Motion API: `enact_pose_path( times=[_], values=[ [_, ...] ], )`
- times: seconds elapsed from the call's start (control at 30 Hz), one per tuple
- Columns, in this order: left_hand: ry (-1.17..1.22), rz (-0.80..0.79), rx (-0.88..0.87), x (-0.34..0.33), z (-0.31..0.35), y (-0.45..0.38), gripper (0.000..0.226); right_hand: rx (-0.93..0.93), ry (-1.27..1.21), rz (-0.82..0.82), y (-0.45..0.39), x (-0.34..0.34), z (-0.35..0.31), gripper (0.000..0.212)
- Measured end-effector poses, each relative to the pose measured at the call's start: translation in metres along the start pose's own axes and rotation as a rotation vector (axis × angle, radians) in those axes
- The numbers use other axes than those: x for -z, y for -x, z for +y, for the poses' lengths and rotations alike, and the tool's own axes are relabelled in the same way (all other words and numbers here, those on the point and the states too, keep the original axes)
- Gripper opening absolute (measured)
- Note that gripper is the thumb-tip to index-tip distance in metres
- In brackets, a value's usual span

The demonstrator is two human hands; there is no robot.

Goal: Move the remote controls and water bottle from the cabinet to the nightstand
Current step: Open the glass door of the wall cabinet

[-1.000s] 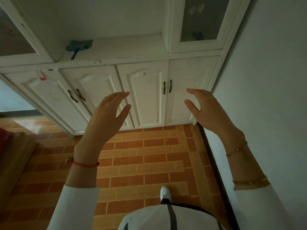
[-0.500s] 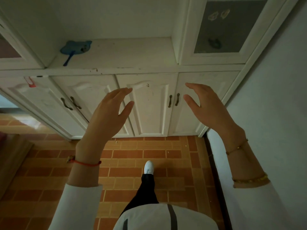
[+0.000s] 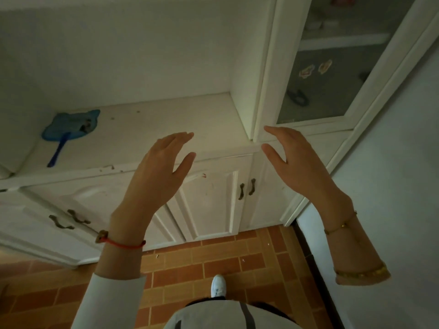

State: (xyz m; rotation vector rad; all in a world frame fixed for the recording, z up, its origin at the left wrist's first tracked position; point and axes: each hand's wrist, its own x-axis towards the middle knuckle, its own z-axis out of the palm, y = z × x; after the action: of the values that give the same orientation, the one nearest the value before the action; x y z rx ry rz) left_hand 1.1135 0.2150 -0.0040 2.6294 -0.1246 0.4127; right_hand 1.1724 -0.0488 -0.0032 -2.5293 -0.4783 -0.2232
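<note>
I stand in front of a white cabinet [image 3: 166,119] with an open counter shelf. My left hand [image 3: 156,172] is raised before the counter edge, fingers apart, holding nothing. My right hand [image 3: 297,160] is raised near the corner of the glass-door upper unit [image 3: 332,74], also spread and holding nothing. No remote control or water bottle shows in this view. The nightstand is out of sight.
A blue fly swatter [image 3: 69,129] lies on the counter at the left. Closed lower doors with dark handles [image 3: 247,191] are below. A white wall [image 3: 392,186] stands close on the right. The floor is orange brick tile [image 3: 213,264].
I have stepped closer to the cabinet and the view has tilted up. The counter and glass door now fill more of the frame. Both hands stay raised and spread.
</note>
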Motion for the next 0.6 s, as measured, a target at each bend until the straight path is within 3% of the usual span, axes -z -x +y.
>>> enact_pose_path(
  times=[0.3,0.6],
  values=[
    [0.035,-0.055,-0.092,-0.015,-0.014,-0.071,0.045,-0.082,0.036,0.013,-0.038,-0.003,0.006,0.057],
    [0.088,-0.043,-0.132,-0.025,-0.010,-0.101,0.045,-0.083,0.039,0.041,-0.051,0.004,0.015,0.048]
  ],
)
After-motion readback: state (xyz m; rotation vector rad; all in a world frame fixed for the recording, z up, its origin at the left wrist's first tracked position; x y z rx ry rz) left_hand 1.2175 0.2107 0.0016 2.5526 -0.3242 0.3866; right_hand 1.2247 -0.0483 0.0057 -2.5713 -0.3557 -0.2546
